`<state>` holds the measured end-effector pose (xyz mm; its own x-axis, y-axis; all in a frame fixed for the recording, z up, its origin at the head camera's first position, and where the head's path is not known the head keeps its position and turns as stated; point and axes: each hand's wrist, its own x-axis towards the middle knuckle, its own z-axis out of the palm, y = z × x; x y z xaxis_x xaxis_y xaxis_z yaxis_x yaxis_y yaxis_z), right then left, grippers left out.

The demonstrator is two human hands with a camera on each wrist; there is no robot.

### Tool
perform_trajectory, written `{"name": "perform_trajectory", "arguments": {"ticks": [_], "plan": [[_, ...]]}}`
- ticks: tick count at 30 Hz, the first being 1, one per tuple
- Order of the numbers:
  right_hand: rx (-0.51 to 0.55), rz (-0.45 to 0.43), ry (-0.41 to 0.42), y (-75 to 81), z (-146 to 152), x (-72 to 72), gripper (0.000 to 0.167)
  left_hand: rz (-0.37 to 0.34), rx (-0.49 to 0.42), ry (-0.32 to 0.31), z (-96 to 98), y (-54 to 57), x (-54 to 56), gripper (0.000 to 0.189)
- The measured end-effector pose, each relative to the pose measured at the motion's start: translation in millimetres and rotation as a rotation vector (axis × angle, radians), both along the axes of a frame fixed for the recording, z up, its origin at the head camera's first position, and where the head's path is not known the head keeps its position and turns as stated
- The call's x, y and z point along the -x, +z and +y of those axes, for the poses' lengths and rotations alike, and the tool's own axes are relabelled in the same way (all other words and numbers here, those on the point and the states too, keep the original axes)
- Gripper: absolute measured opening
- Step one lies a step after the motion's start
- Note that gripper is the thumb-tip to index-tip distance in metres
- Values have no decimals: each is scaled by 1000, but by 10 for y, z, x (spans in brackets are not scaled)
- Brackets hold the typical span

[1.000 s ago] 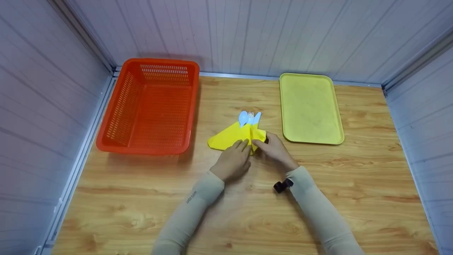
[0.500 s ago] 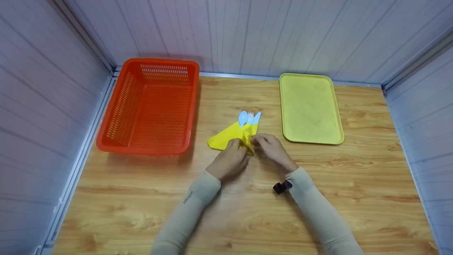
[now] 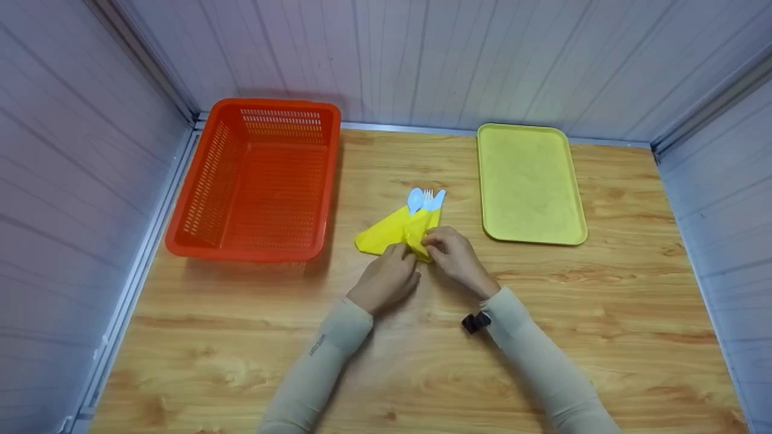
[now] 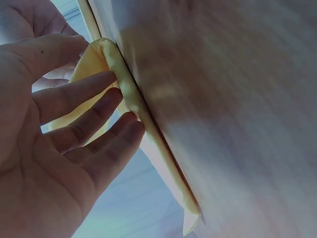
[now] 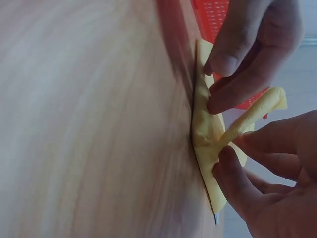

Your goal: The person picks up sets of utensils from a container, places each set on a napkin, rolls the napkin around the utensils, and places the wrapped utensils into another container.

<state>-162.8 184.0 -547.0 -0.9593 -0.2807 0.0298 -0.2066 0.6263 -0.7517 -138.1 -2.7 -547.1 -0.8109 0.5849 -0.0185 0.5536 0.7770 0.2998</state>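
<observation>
A yellow napkin [image 3: 383, 234] lies folded on the table, wrapped round a pale plastic spoon [image 3: 415, 199], a fork [image 3: 427, 199] and a knife [image 3: 439, 199], whose heads stick out at its far end. My left hand [image 3: 387, 276] rests at the napkin's near edge; the left wrist view shows its fingers [image 4: 106, 101] fairly straight and touching the cloth. With thumb and fingertips my right hand [image 3: 456, 258] pinches a raised fold of the napkin, seen as a narrow roll in the right wrist view. The cutlery handles are hidden inside the cloth.
A red perforated plastic basket [image 3: 274, 181] stands to the left at the back of the wooden table [image 3: 422, 367]. At the back right lies a yellow tray [image 3: 531, 187]. Panelled walls [image 3: 416, 60] enclose the table on three sides.
The napkin's right flap has been folded over to the left, across the cutlery. My right hand has moved left with it, and my left hand has drawn slightly back toward me.
</observation>
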Motion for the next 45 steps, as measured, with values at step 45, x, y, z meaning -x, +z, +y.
{"name": "perform_trajectory", "arguments": {"ticks": [45], "plan": [[-232, 173, 108, -50, -159, -64, 20, 50, 188, 47, 57, -25, -95, 54]]}}
